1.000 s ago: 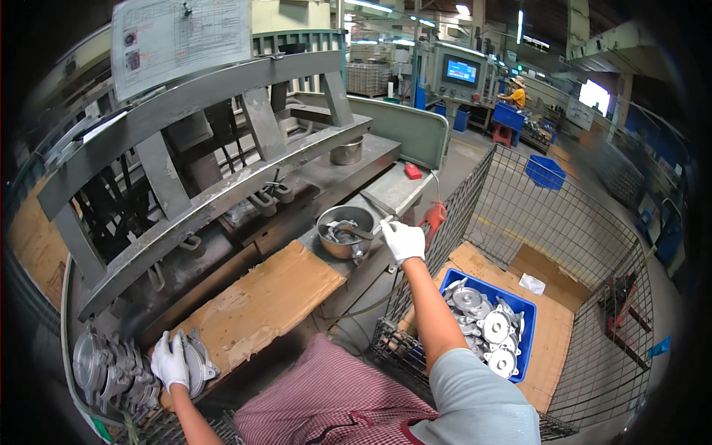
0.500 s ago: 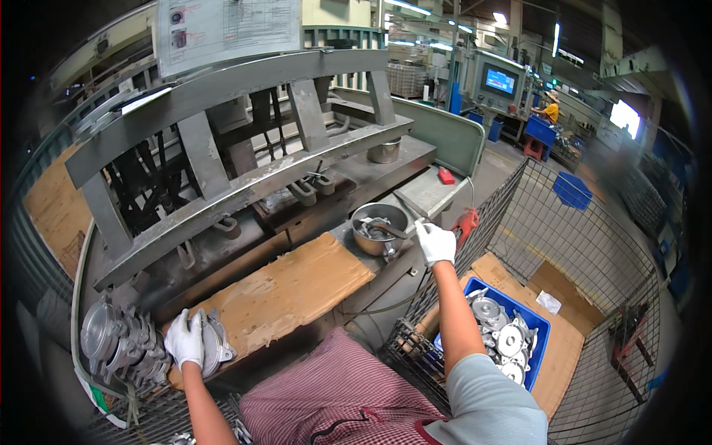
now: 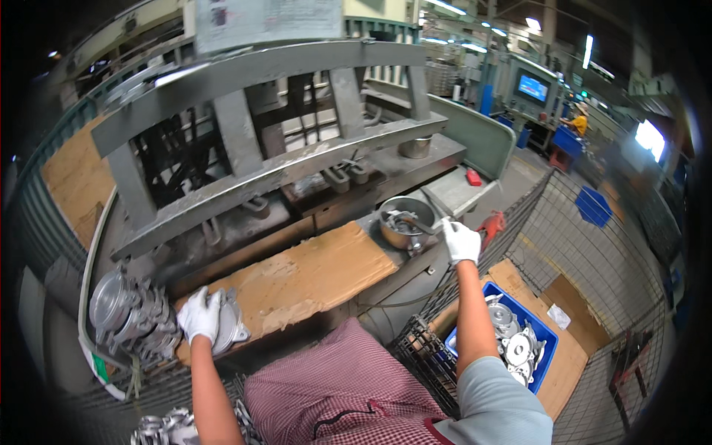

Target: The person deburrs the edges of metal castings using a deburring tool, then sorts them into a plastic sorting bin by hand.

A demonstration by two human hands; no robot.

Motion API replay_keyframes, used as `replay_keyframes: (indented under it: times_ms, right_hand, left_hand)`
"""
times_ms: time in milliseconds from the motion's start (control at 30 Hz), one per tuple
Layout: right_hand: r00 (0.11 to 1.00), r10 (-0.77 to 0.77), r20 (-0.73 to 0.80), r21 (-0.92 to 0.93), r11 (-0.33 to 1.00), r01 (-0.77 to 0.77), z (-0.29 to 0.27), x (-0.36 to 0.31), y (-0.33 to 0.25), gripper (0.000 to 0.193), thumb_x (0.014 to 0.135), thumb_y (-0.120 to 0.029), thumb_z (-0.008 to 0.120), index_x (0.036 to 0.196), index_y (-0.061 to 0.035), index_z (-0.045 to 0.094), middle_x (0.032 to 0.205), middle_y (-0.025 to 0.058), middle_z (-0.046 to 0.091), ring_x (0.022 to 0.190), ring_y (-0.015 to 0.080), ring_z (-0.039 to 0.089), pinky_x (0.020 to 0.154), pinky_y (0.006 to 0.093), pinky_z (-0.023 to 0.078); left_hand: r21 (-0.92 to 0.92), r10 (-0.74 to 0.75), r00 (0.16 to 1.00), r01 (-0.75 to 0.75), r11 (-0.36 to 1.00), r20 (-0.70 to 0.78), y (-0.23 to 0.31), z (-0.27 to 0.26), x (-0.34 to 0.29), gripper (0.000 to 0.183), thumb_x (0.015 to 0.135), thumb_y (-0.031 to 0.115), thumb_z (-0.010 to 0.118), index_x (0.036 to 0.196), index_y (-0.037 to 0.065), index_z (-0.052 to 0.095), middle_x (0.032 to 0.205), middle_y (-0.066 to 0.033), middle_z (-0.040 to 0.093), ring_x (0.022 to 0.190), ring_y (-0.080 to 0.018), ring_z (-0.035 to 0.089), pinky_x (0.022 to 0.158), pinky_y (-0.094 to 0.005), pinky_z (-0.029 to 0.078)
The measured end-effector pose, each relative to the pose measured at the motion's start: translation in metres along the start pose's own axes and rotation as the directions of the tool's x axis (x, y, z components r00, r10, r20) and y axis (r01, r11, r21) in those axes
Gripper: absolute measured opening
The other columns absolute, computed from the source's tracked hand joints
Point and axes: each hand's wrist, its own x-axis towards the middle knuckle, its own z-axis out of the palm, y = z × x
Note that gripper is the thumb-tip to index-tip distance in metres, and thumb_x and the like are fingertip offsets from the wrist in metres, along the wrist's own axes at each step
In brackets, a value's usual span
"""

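Observation:
My left hand (image 3: 199,317), in a white glove, grips the left edge of a round silver metal casting (image 3: 231,322) with small lugs. That casting stands at the near left end of a cardboard sheet (image 3: 319,271). Beside it on the left are stacked castings (image 3: 119,308) of the same kind. My right hand (image 3: 461,241), also gloved, reaches forward with its fingertips closed at the near end of a thin, dark, file-like bar (image 3: 436,200) on the ledge. Just left of this hand sits a metal bowl (image 3: 404,236) holding scraps and a tool's handle.
A grey steel frame (image 3: 278,167) crosses over the bench. At my right, a wire cage (image 3: 593,245) surrounds a blue crate (image 3: 547,354) of castings on cardboard. More castings (image 3: 167,429) lie low at left. A red object (image 3: 473,176) rests on the ledge; a person in yellow (image 3: 580,121) is far off.
The whole view has shifted, so the bench and both hands appear farther right. Both hands keep nearly the same places against the casting and the bar. More castings show at the lower left.

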Motion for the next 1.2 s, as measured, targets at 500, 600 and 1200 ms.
replay_keyframes:
  times_ms: [500,600,1200]
  right_hand:
    - [0.996,0.025,0.091,0.025,0.999,-0.028,-0.002,0.006,0.007,0.052,0.096,-0.056,0.055,0.105,-0.009,0.076,0.095,0.0185,0.074,0.087,0.0351,0.072,0.081,0.0426,0.054]
    - [0.985,0.12,0.124,0.353,0.922,-0.156,-0.011,0.011,0.014,0.048,0.096,-0.049,0.063,0.106,-0.0037,0.075,0.095,0.015,0.076,0.08,0.0258,0.073,0.078,0.0378,0.053]
    - [0.875,0.401,-0.272,0.819,0.574,-0.009,-0.016,0.002,0.055,0.044,0.096,-0.03,0.07,0.126,0.0008,0.062,0.115,0.009,0.066,0.101,0.0178,0.062,0.096,0.0341,0.048]
  left_hand:
    - [0.034,-0.013,1.0,0.012,0.999,0.024,0.007,-0.007,-0.002,0.057,0.09,0.062,0.054,0.117,0.016,0.073,0.108,-0.0147,0.073,0.103,-0.0337,0.067,0.091,-0.0458,0.046]
    - [0.018,-0.017,1.0,0.017,1.0,0.009,0.006,-0.007,-0.002,0.06,0.09,0.063,0.054,0.12,0.015,0.072,0.11,-0.0148,0.072,0.105,-0.0338,0.066,0.095,-0.0447,0.045]
    - [-0.032,-0.047,0.997,0.049,0.998,0.055,0.009,-0.008,-0.005,0.062,0.091,0.063,0.054,0.123,0.012,0.07,0.117,-0.0134,0.071,0.11,-0.031,0.064,0.101,-0.0445,0.042]
